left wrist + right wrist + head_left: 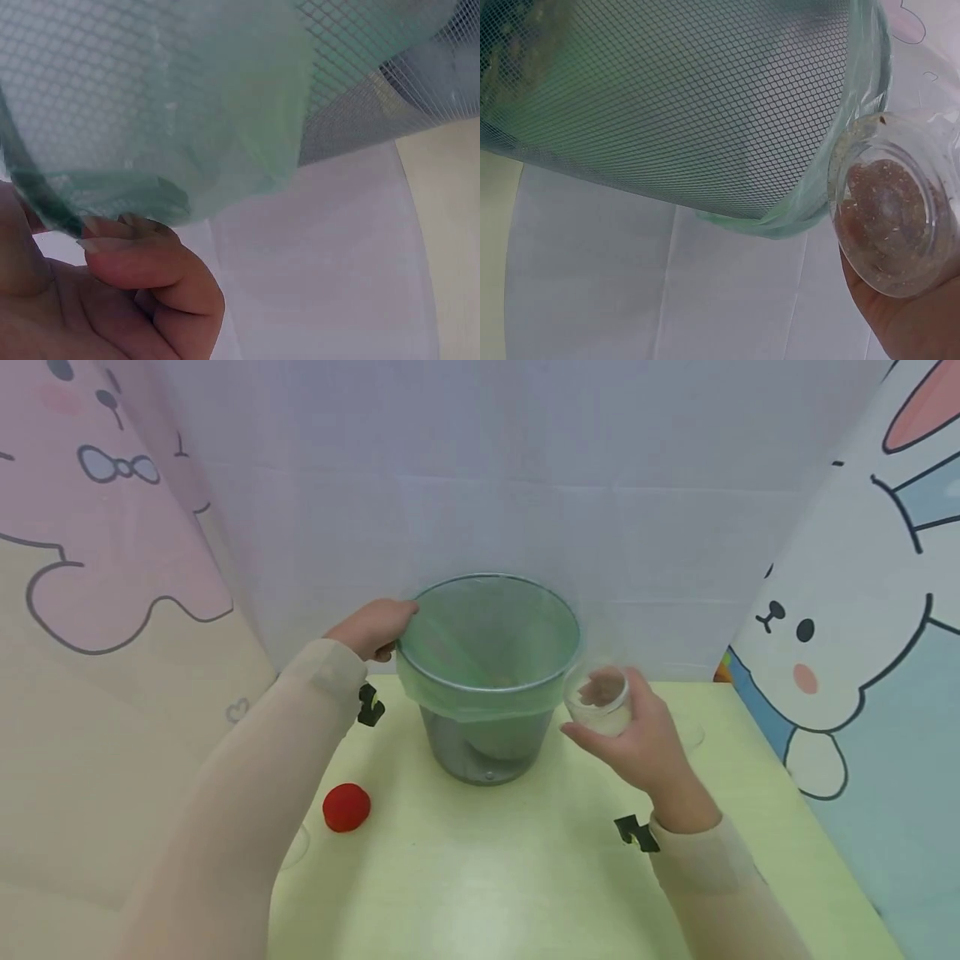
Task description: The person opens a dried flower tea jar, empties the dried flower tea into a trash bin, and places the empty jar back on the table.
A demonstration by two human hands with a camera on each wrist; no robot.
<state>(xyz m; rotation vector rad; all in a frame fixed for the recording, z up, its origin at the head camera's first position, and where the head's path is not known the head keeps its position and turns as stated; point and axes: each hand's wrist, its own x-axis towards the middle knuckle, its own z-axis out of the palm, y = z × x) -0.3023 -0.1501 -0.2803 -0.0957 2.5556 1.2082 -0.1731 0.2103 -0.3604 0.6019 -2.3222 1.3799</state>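
Note:
A mesh wastebasket [487, 743] lined with a green plastic bag [450, 697] stands at the back of the table. My left hand [378, 625] grips its left rim, fingers curled over the bag's edge, as the left wrist view shows of the bag [247, 142]. To the right of the rim, my right hand [648, 739] holds a clear plastic jar [600, 714] between thumb and fingers, its round opening tilted. In the right wrist view small bits cling to the clear jar [889, 225]. A red lid [347, 807] lies on the table at left.
The pale yellow table [480, 877] reaches back to a white curtain [495, 468]. Cartoon-printed sheets hang on both sides, with a rabbit print [832, 660] at right. Some dark matter [517, 52] shows through the mesh near the basket's bottom.

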